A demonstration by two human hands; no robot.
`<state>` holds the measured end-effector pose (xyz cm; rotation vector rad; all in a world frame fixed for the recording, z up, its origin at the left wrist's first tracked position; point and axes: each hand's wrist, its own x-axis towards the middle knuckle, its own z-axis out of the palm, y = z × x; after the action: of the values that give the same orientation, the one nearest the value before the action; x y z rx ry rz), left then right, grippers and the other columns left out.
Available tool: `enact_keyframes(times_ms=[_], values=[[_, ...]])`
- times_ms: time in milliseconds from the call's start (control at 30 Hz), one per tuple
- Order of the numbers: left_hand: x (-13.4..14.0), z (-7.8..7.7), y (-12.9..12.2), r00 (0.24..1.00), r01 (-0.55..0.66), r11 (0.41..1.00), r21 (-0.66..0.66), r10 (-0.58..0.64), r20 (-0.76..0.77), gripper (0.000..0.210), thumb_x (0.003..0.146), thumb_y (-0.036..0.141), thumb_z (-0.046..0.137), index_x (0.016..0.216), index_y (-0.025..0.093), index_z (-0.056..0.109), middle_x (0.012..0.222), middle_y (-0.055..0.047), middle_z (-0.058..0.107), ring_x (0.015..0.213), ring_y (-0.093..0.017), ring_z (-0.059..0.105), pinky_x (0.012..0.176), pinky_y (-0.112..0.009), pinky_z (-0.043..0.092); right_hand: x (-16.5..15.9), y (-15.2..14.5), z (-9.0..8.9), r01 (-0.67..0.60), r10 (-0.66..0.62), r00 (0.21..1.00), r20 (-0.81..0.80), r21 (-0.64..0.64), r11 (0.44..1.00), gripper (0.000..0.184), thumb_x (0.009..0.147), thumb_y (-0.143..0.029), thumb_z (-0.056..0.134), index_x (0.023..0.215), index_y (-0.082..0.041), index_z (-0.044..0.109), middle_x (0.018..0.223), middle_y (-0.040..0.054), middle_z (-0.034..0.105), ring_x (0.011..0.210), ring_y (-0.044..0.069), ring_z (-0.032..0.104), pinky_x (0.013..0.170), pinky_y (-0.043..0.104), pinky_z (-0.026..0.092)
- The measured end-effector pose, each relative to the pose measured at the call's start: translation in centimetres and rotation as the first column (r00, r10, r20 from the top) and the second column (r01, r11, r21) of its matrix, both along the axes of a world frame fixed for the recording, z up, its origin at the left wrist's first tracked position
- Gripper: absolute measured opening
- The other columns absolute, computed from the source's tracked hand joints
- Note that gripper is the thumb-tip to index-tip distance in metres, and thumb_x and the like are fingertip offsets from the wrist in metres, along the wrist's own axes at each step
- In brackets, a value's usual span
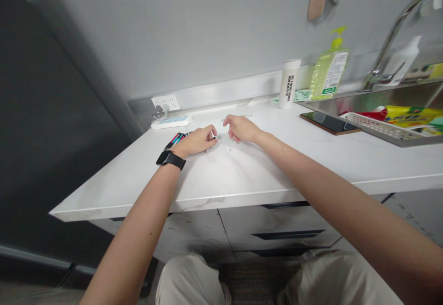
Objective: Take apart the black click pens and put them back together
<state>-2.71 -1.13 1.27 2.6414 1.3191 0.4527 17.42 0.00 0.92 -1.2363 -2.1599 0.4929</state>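
Bare forearms (133,245) are spanning the white counter (121,176).
Left hand (197,141) is gripping a slim dark-tipped item (213,139) beside coloured pens (176,139); right hand (241,128) is hovering, fingers curled, by a thin clear item (230,144), grip impossible to tell.

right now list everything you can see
counter: 1, white, centre
panel: 1, dark, far left
pens: several, pink, blue, black, counter left
slim pieces: 2, one dark, one clear, counter centre
power strip: 1, white, blue, counter back left
socket: 1, white, above power strip
tube: 1, white, counter back
pump bottle: 1, yellow-green, right of tube
phone: 1, black, counter right
sink: 1, silver, right
perforated tray: 1, white, sink edge
packaging: uncounted, yellow, red, at sink
faucet: 1, silver, behind sink
bottle: 1, white, beside faucet
utensils: 2, tan, silver, upper right
drawers: several, pale, under counter
watch: 1, black, near pens
left hand, right hand: 2, bare, counter centre
legs: 2, beige trousers, below
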Motion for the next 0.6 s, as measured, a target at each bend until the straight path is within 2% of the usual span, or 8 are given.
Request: enact_keyframes(times_ms=[67,167,267,400,467,533,600], values=[[0.0,0.1,-0.1,1.000,0.000,1.000,-0.001,0.000,-0.009,0.019,0.080,0.031,0.050,0.096,0.021,0.050,0.067,0.002,0.061,0.058,-0.014,0.055,0.059,-0.026,0.037,0.0,0.4,-0.4,-0.006,0.007,1.000,-0.024,0.047,0.999,0.039,0.075,0.003,0.043,0.104,-0.017,0.060,0.080,0.0003,0.068,0.049,0.007,0.054,0.053,0.019,0.040],[0.1,0.1,-0.2,1.000,-0.006,1.000,-0.002,0.006,-0.024,0.020,0.080,0.029,0.049,0.097,0.020,0.049,0.068,0.002,0.061,0.059,-0.014,0.055,0.059,-0.025,0.037,0.2,1.0,-0.8,-0.013,0.013,1.000,-0.004,0.160,0.987,0.042,0.066,0.008,0.041,0.092,-0.015,0.064,0.082,0.0012,0.066,0.063,0.009,0.056,0.061,0.019,0.041],[0.2,0.1,-0.2,1.000,-0.010,1.000,-0.005,0.009,-0.028,0.020,0.080,0.030,0.049,0.098,0.020,0.050,0.068,0.002,0.061,0.059,-0.014,0.055,0.060,-0.025,0.037,0.3,1.4,-0.9,-0.047,0.043,0.999,0.025,0.191,0.980,0.039,0.064,0.008,0.043,0.088,-0.013,0.066,0.079,0.0018,0.065,0.069,0.011,0.056,0.063,0.019,0.040],[0.0,-0.1,0.1,1.000,-0.009,1.000,0.005,0.009,-0.026,0.020,0.080,0.031,0.050,0.098,0.020,0.050,0.067,0.003,0.061,0.059,-0.014,0.054,0.059,-0.025,0.037,0.2,1.2,-0.9,-0.062,0.045,0.994,0.100,0.181,0.982,0.033,0.064,0.004,0.051,0.087,-0.014,0.068,0.086,0.0041,0.067,0.074,0.012,0.058,0.065,0.018,0.041],[-0.1,-0.2,0.3,1.000,-0.004,1.000,0.010,0.004,-0.017,0.020,0.080,0.031,0.050,0.097,0.020,0.050,0.067,0.003,0.060,0.059,-0.013,0.054,0.059,-0.025,0.037,0.2,0.8,-0.7,-0.031,0.004,0.987,0.161,0.166,0.986,0.026,0.070,-0.004,0.056,0.089,-0.014,0.069,0.090,0.0058,0.069,0.077,0.013,0.060,0.069,0.020,0.042],[-0.2,-0.3,0.3,1.000,0.001,1.000,0.012,-0.001,-0.006,0.020,0.080,0.031,0.050,0.097,0.020,0.050,0.066,0.003,0.060,0.058,-0.013,0.053,0.059,-0.025,0.037,0.1,0.3,-0.5,0.004,-0.033,0.970,0.242,0.120,0.993,0.017,0.076,-0.019,0.061,0.089,-0.015,0.070,0.090,0.0073,0.070,0.079,0.016,0.062,0.070,0.022,0.043],[-0.2,-0.2,0.3,1.000,0.005,1.000,0.013,-0.005,0.001,0.020,0.080,0.030,0.050,0.098,0.020,0.050,0.066,0.003,0.060,0.058,-0.013,0.053,0.059,-0.025,0.037,0.1,-0.1,-0.3,0.018,-0.034,0.942,0.333,0.051,0.999,0.022,0.076,-0.033,0.065,0.087,-0.015,0.072,0.087,0.0084,0.072,0.079,0.019,0.065,0.069,0.023,0.044]])
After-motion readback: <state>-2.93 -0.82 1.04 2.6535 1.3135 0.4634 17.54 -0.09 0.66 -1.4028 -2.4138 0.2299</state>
